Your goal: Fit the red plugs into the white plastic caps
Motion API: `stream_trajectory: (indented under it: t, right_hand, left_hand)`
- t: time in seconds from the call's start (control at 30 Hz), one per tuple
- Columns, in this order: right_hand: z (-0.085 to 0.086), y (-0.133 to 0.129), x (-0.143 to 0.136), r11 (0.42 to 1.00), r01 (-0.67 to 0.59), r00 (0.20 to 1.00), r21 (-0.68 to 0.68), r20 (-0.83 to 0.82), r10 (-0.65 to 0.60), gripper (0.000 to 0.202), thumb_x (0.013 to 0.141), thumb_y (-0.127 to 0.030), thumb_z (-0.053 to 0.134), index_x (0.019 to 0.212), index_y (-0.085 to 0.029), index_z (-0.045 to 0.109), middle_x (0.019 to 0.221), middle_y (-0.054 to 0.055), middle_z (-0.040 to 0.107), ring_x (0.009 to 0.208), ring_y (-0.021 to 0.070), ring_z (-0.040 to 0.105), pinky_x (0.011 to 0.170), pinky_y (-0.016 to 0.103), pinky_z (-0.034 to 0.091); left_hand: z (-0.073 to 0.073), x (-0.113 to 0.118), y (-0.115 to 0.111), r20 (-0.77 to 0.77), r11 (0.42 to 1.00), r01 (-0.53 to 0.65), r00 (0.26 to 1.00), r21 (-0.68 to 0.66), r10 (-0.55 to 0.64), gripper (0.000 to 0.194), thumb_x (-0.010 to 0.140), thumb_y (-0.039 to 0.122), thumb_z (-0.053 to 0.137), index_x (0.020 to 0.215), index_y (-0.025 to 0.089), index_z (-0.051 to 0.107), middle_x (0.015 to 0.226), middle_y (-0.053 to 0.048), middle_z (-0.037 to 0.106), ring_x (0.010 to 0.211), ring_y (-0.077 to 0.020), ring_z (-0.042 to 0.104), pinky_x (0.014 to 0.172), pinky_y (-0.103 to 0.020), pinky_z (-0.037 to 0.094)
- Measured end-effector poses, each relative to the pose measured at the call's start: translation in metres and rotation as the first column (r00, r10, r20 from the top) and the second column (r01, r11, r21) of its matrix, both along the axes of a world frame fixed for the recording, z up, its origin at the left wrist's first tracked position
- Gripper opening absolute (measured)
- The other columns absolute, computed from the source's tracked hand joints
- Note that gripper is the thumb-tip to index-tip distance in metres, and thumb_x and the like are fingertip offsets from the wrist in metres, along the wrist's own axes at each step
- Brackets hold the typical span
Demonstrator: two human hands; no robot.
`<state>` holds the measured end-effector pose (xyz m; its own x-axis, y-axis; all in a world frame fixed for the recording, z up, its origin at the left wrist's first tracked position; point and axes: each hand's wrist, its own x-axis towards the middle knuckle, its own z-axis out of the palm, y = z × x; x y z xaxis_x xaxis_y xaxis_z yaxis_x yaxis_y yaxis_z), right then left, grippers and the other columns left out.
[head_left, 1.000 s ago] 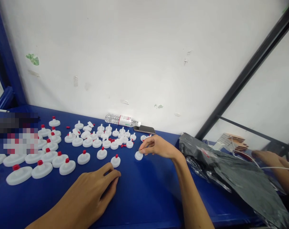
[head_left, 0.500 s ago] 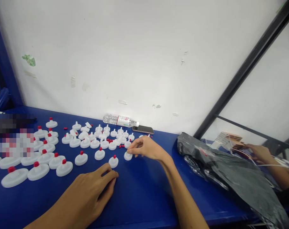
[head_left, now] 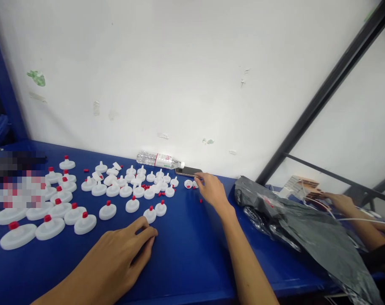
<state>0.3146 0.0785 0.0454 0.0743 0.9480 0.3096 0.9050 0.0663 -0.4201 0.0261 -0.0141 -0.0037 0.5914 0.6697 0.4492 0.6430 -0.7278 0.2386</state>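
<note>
My left hand [head_left: 119,254] rests on the blue table, its fingers curled in and thumb bent towards them. Nothing shows in it. Just beyond its fingertips stand two white spouted lids with red tip caps, the nearer lid [head_left: 149,215] and the farther lid [head_left: 160,208]. My right hand [head_left: 210,188] reaches over a few white lids [head_left: 188,184] that lie tipped over beside the phone [head_left: 188,171]. Its thumb and forefinger are apart at these lids; the fingers partly hide one of them. A small red cap [head_left: 200,201] lies below the hand.
Several red-capped lids [head_left: 85,223] fill the left; uncapped spouted lids [head_left: 126,190] cluster mid-table with loose red caps [head_left: 145,187]. A water bottle [head_left: 159,160] lies along the wall. At right are a grey plastic bag [head_left: 306,224], a black frame bar [head_left: 309,114] and another person's hand [head_left: 341,204].
My right hand has let go of a lid, which now stands with a red cap beside the other one, and has moved away to the right. My left hand has stayed in place.
</note>
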Motion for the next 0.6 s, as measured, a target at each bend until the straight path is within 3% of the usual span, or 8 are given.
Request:
stream_trajectory:
  t: [0.17,0.33,0.47,0.6]
  right_hand:
    - [-0.007,0.006,0.003,0.999,0.04,0.998,-0.017,0.05,-0.039,0.024,0.096,-0.016,0.06,0.109,-0.025,0.078,0.115,0.008,0.077,0.111,0.0251,0.069,0.092,0.033,0.047]
    - [0.004,0.004,0.012,1.0,0.004,0.999,0.0,-0.048,-0.004,0.022,0.091,-0.015,0.062,0.106,-0.023,0.076,0.102,0.006,0.078,0.099,0.0214,0.07,0.088,0.031,0.048]
    - [0.015,-0.003,0.015,0.985,-0.168,0.97,-0.048,-0.186,0.156,0.022,0.093,-0.025,0.064,0.111,-0.019,0.074,0.1,0.006,0.078,0.095,0.019,0.073,0.085,0.029,0.052]
    - [0.017,-0.009,0.007,0.892,-0.394,0.9,-0.221,-0.289,0.326,0.022,0.08,-0.034,0.081,0.095,-0.019,0.079,0.088,0.004,0.08,0.082,0.0181,0.074,0.07,0.024,0.053]
  left_hand:
    - [0.002,0.0,-0.001,-0.017,0.999,0.004,1.0,0.047,-0.003,0.047,0.108,0.027,0.027,0.103,0.025,0.073,0.103,-0.005,0.075,0.072,-0.0192,0.077,0.059,-0.031,0.056]
    - [0.0,0.0,0.0,-0.029,0.998,-0.003,1.0,0.062,0.005,0.047,0.108,0.027,0.027,0.104,0.024,0.074,0.106,-0.005,0.076,0.075,-0.0204,0.078,0.059,-0.032,0.057]
    - [0.0,0.001,0.0,-0.037,0.998,-0.004,0.999,0.059,0.006,0.047,0.107,0.026,0.027,0.104,0.024,0.074,0.108,-0.006,0.076,0.076,-0.0207,0.079,0.058,-0.033,0.057]
    - [-0.002,0.0,0.0,-0.035,0.998,-0.006,0.999,0.062,0.008,0.048,0.108,0.026,0.026,0.108,0.025,0.074,0.107,-0.005,0.076,0.075,-0.0201,0.078,0.059,-0.032,0.057]
